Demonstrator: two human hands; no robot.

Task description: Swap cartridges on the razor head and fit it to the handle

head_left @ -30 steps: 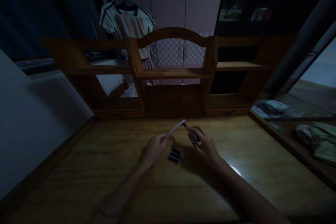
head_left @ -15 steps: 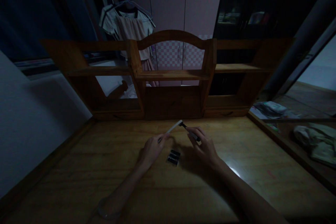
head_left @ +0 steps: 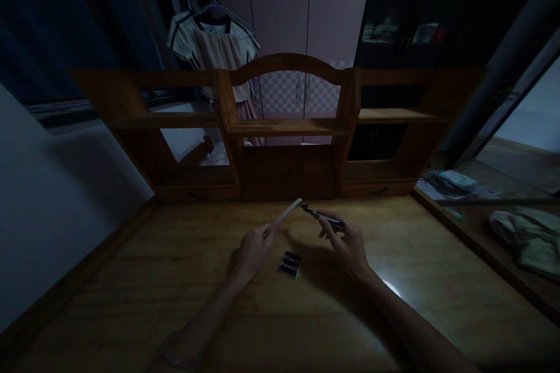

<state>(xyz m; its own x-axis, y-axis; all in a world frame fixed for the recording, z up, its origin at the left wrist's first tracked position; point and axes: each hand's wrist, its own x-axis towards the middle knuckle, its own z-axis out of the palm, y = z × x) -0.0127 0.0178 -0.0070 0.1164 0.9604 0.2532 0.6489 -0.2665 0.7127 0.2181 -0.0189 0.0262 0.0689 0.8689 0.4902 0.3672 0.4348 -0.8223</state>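
Note:
My left hand (head_left: 258, 246) pinches a slim white stick (head_left: 289, 209) with a dark lower end. The stick slants up to the right, and its kind does not show clearly. In my right hand (head_left: 347, 243) is a black and silver razor (head_left: 328, 219), its small dark head pointing left toward the stick's tip. A small gap seems to lie between the two ends. Below and between my hands, a small clear pack with dark cartridge-like pieces (head_left: 290, 263) lies flat on the wooden desk (head_left: 210, 315).
A wooden shelf unit (head_left: 289, 126) with open compartments stands along the desk's back edge. A white wall (head_left: 52, 198) borders the left side. At the right, beyond the desk's raised edge, lie folded cloth (head_left: 531, 239) and some papers (head_left: 450, 182).
The razor has turned flatter in my right hand, its head drawing slightly away from the stick's tip. My right hand has shifted a little right; my left hand stays nearly still.

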